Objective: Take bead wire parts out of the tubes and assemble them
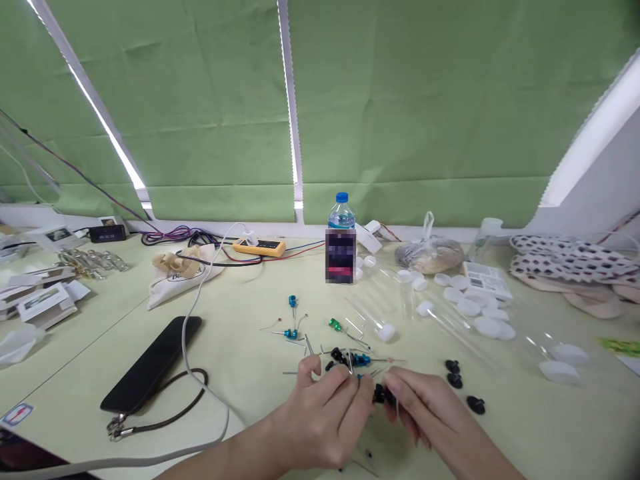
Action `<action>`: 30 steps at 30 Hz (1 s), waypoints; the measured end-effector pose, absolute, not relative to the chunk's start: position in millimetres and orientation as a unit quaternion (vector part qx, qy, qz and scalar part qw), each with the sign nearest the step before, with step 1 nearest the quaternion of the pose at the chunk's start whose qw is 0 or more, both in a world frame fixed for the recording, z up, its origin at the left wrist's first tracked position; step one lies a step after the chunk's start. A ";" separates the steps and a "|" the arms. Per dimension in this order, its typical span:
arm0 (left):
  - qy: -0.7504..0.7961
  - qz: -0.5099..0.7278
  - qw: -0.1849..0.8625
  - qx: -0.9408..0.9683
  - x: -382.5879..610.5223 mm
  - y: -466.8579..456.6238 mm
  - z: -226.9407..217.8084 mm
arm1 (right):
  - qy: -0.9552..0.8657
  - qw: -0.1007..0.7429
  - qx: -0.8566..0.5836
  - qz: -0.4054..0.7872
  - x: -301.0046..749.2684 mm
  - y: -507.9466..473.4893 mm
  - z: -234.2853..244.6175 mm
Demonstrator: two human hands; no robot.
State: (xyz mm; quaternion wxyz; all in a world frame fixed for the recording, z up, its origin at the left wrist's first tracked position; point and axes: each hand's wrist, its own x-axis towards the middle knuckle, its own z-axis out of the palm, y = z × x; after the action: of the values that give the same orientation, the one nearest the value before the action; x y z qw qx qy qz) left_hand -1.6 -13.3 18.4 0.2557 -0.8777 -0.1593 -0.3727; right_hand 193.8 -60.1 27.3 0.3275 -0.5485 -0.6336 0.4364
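Observation:
Near the table's front, my left hand (327,413) has its fingers curled together, the fingertips against a small black part (379,394). From the other side my right hand (430,407) pinches that part between thumb and fingers. A thin pale piece hangs by the right fingertips; its kind is unclear. Just beyond the left fingers lie a black fitting (339,356), a blue fitting (361,360) with a thin rod, and bent metal rods. Farther out are a green fitting (335,325) and two more blue fittings (291,333). Fingers hide some pieces.
Several black round pieces (455,380) lie right of my hands. Clear tubes with white caps (386,332) spread behind them. A bottle (341,220) stands at the back. Left are a phone (150,367), a white cable (186,333), a cloth pouch (173,283) and a yellow multimeter (270,249).

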 end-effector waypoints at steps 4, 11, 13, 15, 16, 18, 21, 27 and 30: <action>-0.184 -0.365 0.258 -0.875 -2.6 -12.0 19.4 | -0.592 0.334 -0.581 0.447 193.2 -58.2 27.8; -0.171 -0.368 0.256 -0.877 -4.3 -11.6 19.8 | -0.640 0.317 -0.537 0.449 192.2 -59.6 27.1; -0.178 -0.373 0.253 -0.875 -4.5 -10.8 19.1 | -0.626 0.327 -0.553 0.443 192.6 -59.3 25.8; -0.183 -0.379 0.255 -0.871 -4.5 -10.2 18.6 | -0.614 0.341 -0.561 0.439 193.4 -58.1 24.3; -0.181 -0.380 0.258 -0.870 -4.5 -10.3 18.6 | -0.616 0.344 -0.557 0.438 193.6 -57.5 23.9; -0.171 -0.377 0.267 -0.870 -4.6 -10.8 19.0 | -0.631 0.338 -0.540 0.443 193.7 -56.9 24.3; -0.171 -0.368 0.273 -0.872 -4.8 -11.5 20.8 | -0.635 0.320 -0.542 0.448 193.4 -57.2 25.8; -0.178 -0.380 0.271 -0.866 -3.9 -10.7 22.0 | -0.618 0.343 -0.541 0.456 190.7 -57.9 23.8; -0.175 -0.373 0.271 -0.870 -3.9 -10.0 20.4 | -0.624 0.336 -0.534 0.461 188.9 -58.2 22.0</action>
State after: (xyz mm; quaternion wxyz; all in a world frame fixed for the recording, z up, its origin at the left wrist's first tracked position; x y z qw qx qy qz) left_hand -3.9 -10.0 20.4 0.2710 -0.8700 -0.1746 -0.3731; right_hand 188.9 -58.2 22.0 0.3365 -0.5335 -0.6240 0.4612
